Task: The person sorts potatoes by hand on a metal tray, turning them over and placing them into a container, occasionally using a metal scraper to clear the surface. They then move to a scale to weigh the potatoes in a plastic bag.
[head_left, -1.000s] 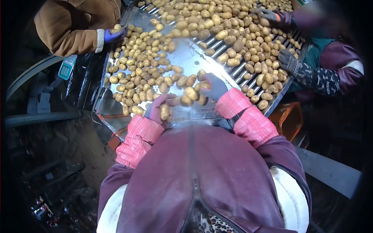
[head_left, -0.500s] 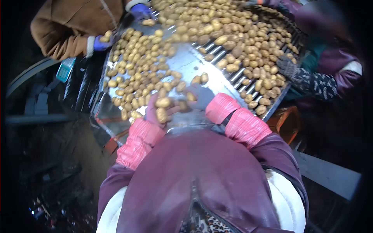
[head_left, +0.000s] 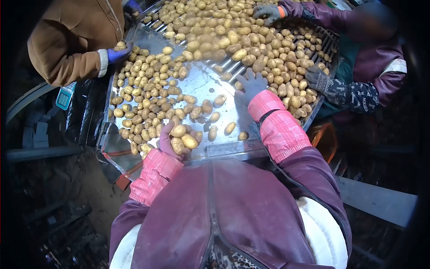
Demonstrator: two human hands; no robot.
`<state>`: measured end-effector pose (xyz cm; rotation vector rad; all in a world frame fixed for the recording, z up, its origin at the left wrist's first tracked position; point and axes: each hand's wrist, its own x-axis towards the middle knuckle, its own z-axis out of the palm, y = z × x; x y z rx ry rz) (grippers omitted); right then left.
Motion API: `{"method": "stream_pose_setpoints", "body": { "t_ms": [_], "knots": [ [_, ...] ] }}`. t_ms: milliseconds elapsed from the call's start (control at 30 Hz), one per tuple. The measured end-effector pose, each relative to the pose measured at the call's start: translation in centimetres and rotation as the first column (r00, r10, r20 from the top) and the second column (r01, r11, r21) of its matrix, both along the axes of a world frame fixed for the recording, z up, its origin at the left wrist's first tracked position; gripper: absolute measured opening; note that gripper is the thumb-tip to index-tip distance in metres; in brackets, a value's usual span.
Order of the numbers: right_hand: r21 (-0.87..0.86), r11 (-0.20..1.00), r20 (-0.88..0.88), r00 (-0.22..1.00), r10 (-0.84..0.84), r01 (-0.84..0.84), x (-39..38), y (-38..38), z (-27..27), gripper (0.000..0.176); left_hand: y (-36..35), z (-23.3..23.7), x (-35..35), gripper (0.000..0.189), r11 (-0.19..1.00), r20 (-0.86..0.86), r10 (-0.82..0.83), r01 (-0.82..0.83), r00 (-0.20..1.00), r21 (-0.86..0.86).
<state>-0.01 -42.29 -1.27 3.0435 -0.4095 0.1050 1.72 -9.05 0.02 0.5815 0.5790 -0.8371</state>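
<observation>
My left hand (head_left: 165, 141), in a pinkish glove, is curled around several potatoes (head_left: 189, 141) at the near edge of the metal table (head_left: 201, 83). My right hand (head_left: 251, 85), in a grey glove, reaches forward with fingers spread. It is at the edge of the slatted bars (head_left: 233, 66), right by the potato heap (head_left: 280, 67), with nothing in its grasp. Between my hands, a few loose potatoes (head_left: 230, 128) lie on the wet metal. A wide spread of potatoes (head_left: 150, 96) covers the table's left side.
At the left, a person in a brown jacket holds a potato (head_left: 120, 45) in a blue-purple glove (head_left: 118, 55). Across the bars on the right, another person's grey gloves (head_left: 317, 80) touch the heap. An orange container (head_left: 323, 140) sits below the table's right edge.
My right hand has moved forward from the near metal area to the bars, its fingers now spread. My left hand has shifted slightly left and nearer me, still with potatoes.
</observation>
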Motion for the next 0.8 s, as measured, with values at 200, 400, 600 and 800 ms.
{"method": "stream_pose_setpoints", "body": {
  "t_ms": [200,400,600,800],
  "knots": [
    [0.09,0.994,-0.131,0.989,0.066,-0.054,1.2,-0.7,0.6,0.052,-0.4,-0.2,0.5,0.057,0.996,-0.05,-0.087,0.087,0.995,-0.006],
    [0.055,0.996,-0.195,0.977,0.082,-0.073,1.8,0.3,0.6,0.05,0.3,-0.4,1.1,0.062,0.968,0.128,-0.246,0.25,0.961,-0.019],
    [0.11,0.984,-0.074,0.986,0.147,-0.138,-0.1,1.4,0.0,0.034,0.6,-1.4,1.6,0.064,0.947,0.144,-0.285,0.302,0.948,-0.111],
    [0.342,0.908,0.22,0.96,0.174,-0.243,-1.4,3.4,-3.5,0.021,-0.1,0.1,1.0,0.064,0.953,0.109,-0.287,0.295,0.952,-0.07]
  ]
}}
